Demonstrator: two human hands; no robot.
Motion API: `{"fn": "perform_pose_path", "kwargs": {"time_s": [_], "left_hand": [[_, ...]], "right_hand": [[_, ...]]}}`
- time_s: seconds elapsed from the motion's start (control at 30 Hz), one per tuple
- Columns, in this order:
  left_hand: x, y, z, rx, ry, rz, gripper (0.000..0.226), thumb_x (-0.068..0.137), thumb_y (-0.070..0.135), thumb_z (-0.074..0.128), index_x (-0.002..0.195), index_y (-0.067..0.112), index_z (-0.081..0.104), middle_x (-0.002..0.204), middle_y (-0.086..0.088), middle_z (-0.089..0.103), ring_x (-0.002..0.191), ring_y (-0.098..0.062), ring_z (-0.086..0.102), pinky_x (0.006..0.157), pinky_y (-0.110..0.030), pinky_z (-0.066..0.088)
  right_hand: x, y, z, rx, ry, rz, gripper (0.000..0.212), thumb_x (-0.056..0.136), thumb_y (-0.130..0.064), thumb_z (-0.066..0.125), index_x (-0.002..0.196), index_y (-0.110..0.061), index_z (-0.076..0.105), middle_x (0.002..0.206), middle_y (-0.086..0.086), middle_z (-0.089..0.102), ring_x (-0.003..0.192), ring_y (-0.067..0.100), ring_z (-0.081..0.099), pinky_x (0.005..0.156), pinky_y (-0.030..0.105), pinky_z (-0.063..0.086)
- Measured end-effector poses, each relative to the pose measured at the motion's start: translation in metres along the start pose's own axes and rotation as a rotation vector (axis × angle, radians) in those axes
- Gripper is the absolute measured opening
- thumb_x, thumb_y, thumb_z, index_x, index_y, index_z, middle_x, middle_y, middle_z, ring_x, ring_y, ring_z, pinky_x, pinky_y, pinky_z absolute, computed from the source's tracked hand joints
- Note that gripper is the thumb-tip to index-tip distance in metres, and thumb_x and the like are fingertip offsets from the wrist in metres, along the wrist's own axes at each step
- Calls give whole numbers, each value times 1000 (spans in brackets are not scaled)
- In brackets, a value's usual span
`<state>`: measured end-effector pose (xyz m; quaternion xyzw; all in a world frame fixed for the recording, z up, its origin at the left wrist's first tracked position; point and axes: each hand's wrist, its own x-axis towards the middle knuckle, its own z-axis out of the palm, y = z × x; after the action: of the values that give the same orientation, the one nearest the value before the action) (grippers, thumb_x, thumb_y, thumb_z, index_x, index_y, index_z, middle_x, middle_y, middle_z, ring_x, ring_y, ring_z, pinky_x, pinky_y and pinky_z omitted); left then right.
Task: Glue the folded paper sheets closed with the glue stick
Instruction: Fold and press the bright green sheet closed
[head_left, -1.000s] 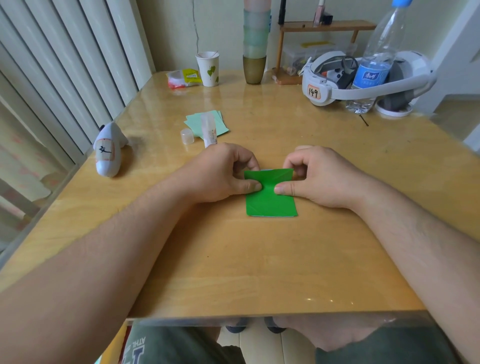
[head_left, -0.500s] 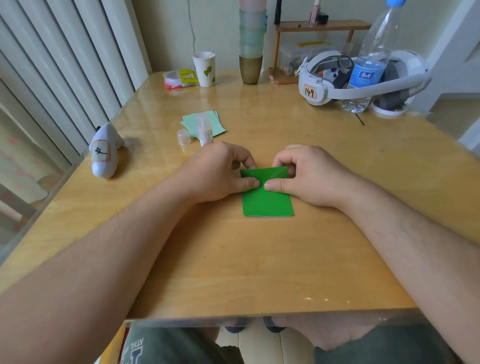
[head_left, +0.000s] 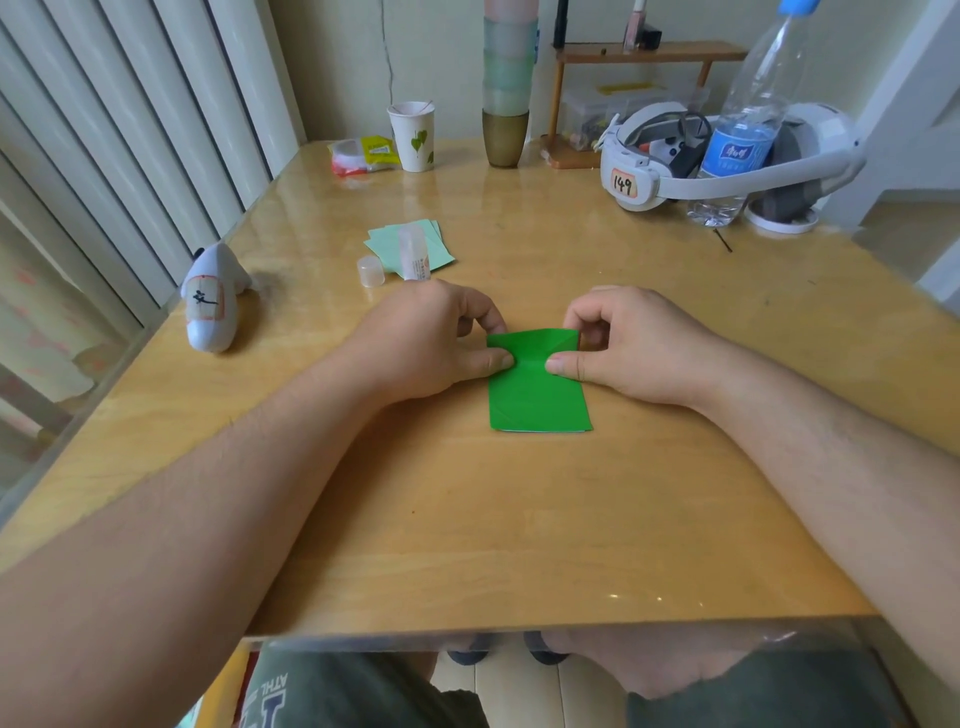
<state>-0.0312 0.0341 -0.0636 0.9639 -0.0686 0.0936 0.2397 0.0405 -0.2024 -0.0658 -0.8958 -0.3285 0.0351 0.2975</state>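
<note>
The folded green paper (head_left: 537, 387) lies flat mid-worktop, its long axis running from near edge to far edge, folded flap at the far end. The left hand (head_left: 431, 345) and right hand (head_left: 631, 345) each pinch that flap end, thumbs pressing down. The glossy wooden worktop (head_left: 519, 519) sits beside white vertical blinds (head_left: 130, 130), with the uncapped glue stick (head_left: 413, 254) lying on pale green sheets (head_left: 434, 249) toward the far left.

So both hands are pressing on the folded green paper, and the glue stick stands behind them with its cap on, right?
Not quite. The head view shows the glue stick uncapped: its clear cap stands apart on the table, just left of it. The rest holds: the left hand and right hand both press the folded green paper, thumbs on top.
</note>
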Motion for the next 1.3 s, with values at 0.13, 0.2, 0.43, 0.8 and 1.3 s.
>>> {"fn": "perform_pose_path", "kwargs": {"time_s": [0.13,0.2,0.43,0.8,1.3], "left_hand": [[1,6,3,30,31,-12,18,81,50,83,91,42,71,68,7,50,61,-8,48,64,-39,50],[1,9,3,26,43,-18,17,80,50,82,89,43,69,69,8,50,62,-7,48,62,-36,48],[0,13,6,-10,52,-35,13,80,48,81,85,42,70,62,10,43,57,-8,42,58,-33,43],[-3,10,4,34,56,-52,14,83,49,81,92,41,73,66,9,46,62,-8,48,66,-39,52],[1,12,5,42,40,-35,15,82,50,81,91,43,72,65,10,48,61,-6,48,65,-36,50]], "right_hand": [[10,-12,-1,-51,-70,-32,25,78,-43,87,77,-31,65,89,-5,61,80,14,55,77,38,51],[16,-20,2,-83,-81,-47,28,76,-46,88,78,-32,65,90,-7,58,79,11,52,74,35,47],[12,-16,15,-15,44,-26,31,72,-48,91,78,-30,66,87,-9,55,82,12,53,68,30,41],[6,-6,5,-35,73,18,30,73,-44,91,78,-28,66,83,-7,57,77,11,52,73,33,47],[7,-7,3,-41,75,41,29,74,-49,89,78,-30,68,76,-5,58,71,13,52,71,36,51]]}}
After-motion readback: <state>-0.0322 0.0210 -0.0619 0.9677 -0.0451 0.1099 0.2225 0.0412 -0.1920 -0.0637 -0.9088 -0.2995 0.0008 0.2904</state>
